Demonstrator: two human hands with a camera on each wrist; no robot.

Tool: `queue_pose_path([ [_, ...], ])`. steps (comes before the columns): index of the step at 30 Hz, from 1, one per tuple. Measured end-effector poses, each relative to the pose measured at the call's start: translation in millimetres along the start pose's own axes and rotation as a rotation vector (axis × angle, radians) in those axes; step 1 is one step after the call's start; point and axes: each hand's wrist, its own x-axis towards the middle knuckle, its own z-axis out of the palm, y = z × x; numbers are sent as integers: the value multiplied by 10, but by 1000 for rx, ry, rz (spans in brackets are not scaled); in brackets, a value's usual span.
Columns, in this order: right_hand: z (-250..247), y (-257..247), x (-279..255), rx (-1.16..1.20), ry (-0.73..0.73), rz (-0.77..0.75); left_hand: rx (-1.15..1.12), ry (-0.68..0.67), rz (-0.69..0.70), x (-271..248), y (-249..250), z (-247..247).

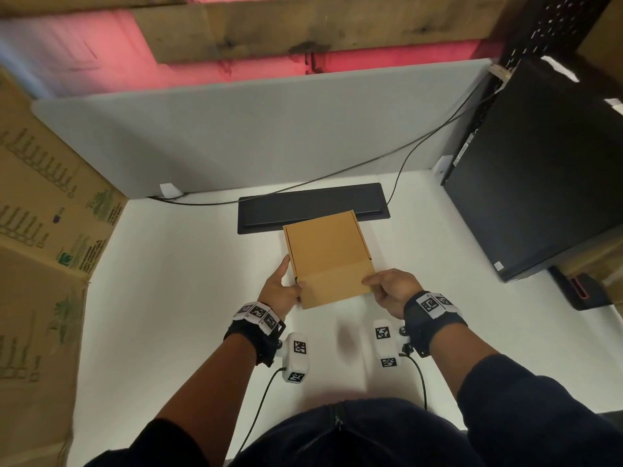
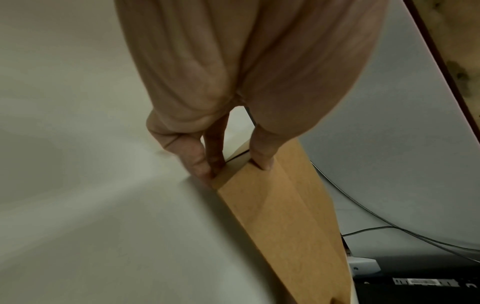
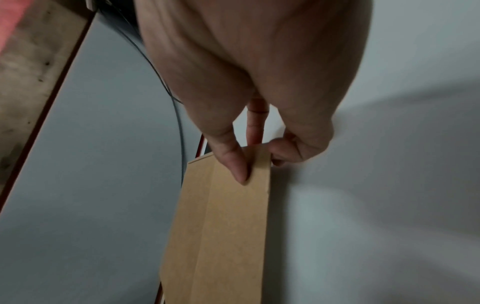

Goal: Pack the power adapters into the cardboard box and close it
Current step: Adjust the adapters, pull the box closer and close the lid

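Cardboard box (image 1: 328,246): lying on the white bench (image 1: 175,264), its far edge over the near edge of the black tray (image 1: 312,200), its near end just in front of the person. The lid lies down over the body; the front flap (image 1: 337,288) sticks out toward the person and is not tucked in. No power adapters are in view; whether they are inside cannot be told.

Left hand (image 1: 281,291): gripping the flap's left corner, thumb on top, fingers at the box's left side. In the left wrist view, the fingertips (image 2: 205,168) sit at the flap's edge.

Right hand (image 1: 391,291): pinching the flap's right corner, thumb on the upper face and fingers curled beneath, as confirmed in the right wrist view (image 3: 259,156).

Assessment: the step in hand appears to be closing the front flap. Recommended practice: keep both corners level, fold along the crease in one motion, and guide the flap into the front slot evenly. Pressing one corner ahead of the other would likely buckle the card. Hold the lid flat against the body so the box does not slide toward the tray.
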Motion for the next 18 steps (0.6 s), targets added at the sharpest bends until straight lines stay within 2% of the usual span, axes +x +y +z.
queue_pose_path([
  [9, 28, 85, 73, 165, 63, 6, -69, -20, -65, -30, 31, 15],
  [18, -5, 301, -39, 281, 92, -189, -88, -11, -68, -78, 48, 44],
])
